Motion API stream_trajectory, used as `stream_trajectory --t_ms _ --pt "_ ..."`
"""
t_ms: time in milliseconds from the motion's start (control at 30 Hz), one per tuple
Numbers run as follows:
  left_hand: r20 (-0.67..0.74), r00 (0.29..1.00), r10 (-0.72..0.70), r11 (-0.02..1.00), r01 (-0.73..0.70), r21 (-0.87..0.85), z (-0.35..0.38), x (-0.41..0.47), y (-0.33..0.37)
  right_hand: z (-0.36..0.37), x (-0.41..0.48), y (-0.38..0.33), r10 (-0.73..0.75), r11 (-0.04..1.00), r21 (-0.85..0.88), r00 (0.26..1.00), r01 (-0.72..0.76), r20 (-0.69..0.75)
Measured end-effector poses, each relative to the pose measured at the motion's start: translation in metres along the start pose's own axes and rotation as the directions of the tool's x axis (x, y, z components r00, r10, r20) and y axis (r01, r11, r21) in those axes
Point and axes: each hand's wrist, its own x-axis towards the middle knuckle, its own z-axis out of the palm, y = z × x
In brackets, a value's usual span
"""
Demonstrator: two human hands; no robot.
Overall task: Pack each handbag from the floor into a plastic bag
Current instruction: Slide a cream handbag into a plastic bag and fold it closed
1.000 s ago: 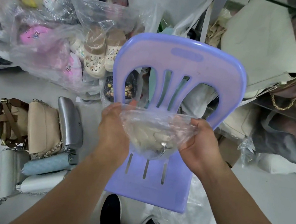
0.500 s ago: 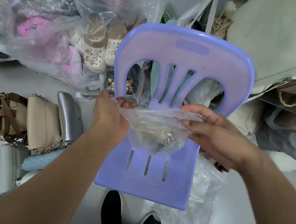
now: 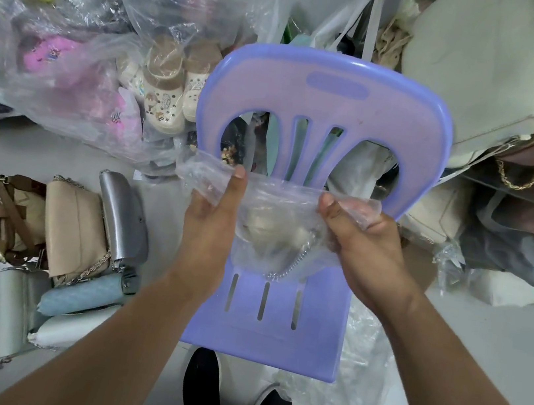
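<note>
The beige handbag (image 3: 268, 233), its chain (image 3: 297, 266) sagging at the bottom, sits inside the clear plastic bag (image 3: 280, 197) held just above the seat of a lilac chair (image 3: 325, 107). The left hand (image 3: 211, 218) pinches the bag's top edge between thumb and fingers. The right hand (image 3: 360, 244), whose fingers lay stretched along that edge half a second ago, now curls round the right corner, drawing the mouth flat and taut. This piece looks nearly packed, with only closing left. Six or so unbagged handbags (image 3: 74, 229) wait on the floor (image 3: 478, 355) to the left. Bagged clogs (image 3: 167, 93) lie behind them. No writing or brand is legible.
</note>
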Motion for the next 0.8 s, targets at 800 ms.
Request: stream_trajectory --t_ms 800 --pt "0.092 0.989 -0.114 0.991 0.119 -0.056 0.029 -0.005 -0.005 0.029 0.007 -0.006 0.152 0.987 -0.055 0.987 -0.154 -0.044"
